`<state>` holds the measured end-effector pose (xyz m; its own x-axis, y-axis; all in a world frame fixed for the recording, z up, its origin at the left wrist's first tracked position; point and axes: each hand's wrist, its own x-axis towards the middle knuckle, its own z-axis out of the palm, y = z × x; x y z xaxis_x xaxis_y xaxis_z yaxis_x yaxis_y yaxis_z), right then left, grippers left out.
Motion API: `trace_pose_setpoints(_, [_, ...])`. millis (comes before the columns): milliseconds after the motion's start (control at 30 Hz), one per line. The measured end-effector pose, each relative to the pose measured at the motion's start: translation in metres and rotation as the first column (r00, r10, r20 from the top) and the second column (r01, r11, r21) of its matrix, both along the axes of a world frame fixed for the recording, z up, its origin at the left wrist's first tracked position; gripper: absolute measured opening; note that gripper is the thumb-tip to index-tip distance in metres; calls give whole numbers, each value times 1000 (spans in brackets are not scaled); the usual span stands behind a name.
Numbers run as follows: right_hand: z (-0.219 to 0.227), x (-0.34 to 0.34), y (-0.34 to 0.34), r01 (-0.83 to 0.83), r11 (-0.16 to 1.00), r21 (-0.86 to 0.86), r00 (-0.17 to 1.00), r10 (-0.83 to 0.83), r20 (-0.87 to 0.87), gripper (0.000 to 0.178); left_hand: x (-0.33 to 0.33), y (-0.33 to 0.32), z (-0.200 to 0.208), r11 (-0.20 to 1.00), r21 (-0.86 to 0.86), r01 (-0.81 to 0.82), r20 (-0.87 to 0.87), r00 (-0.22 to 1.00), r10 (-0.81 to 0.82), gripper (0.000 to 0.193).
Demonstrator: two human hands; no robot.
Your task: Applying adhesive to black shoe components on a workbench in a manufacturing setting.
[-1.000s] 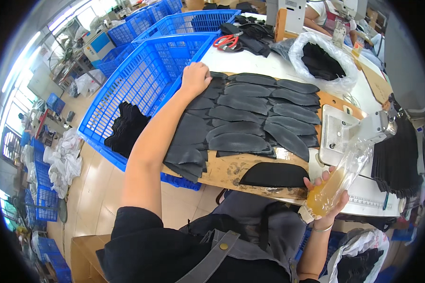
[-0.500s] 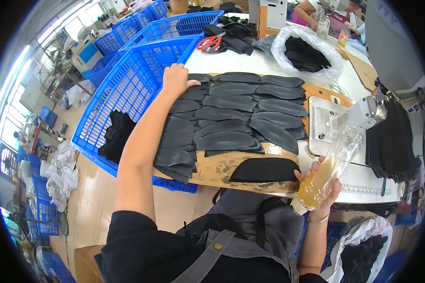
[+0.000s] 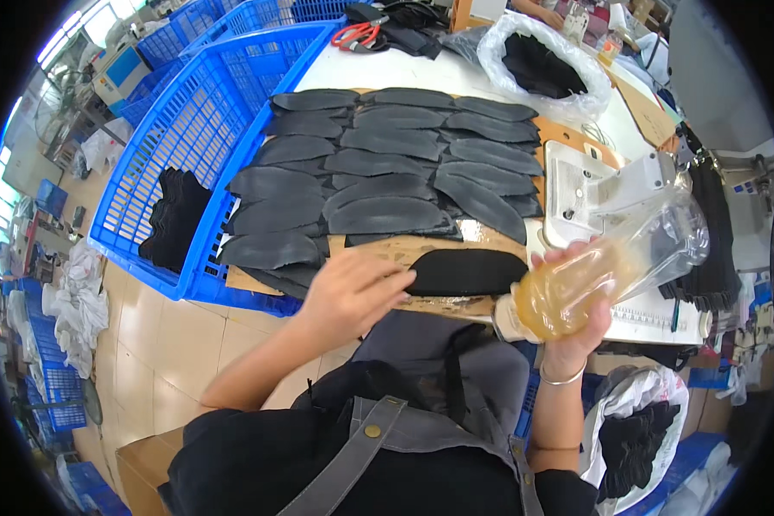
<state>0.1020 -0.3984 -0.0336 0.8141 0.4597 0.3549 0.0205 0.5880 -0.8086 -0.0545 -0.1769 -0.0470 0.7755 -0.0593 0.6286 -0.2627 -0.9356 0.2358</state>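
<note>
My right hand (image 3: 580, 318) is wrapped round a clear plastic bottle (image 3: 576, 288) of thick yellowish liquid. The bottle lies tilted, its pale cap end low at the left, close to the right end of a flat black curved piece (image 3: 469, 273). That piece rests alone on the stained brown board (image 3: 374, 249) at its front edge. My left hand (image 3: 353, 292) hovers at the piece's left tip, fingers stretched toward it; I cannot tell whether they touch. Beyond it, overlapping dark grey curved pieces (image 3: 387, 142) cover the board in rows.
A blue plastic basket (image 3: 206, 95) with black pieces (image 3: 178, 219) stands at the left. Red-handled scissors (image 3: 355, 36) and a plastic bag (image 3: 576, 99) of black fabric are at the back. A white machine (image 3: 585, 193) stands right of the board. Another bag (image 3: 675, 430) sits lower right.
My left hand has come down from the far left of the rows to the single black piece. The bottle has tipped flatter, and its cap end has moved left.
</note>
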Motion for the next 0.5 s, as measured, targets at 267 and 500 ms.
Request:
trace_pose_setpoints(267, [19,-19,73,48,963,-264,766,134,629,69,-3,-10,-46,992,79,-101,230,970,80,27])
trace_pose_setpoints(500, [-23,-20,76,78,848,-524,571,393,721,62,-10,-8,-50,997,29,-71,229,971,62,27])
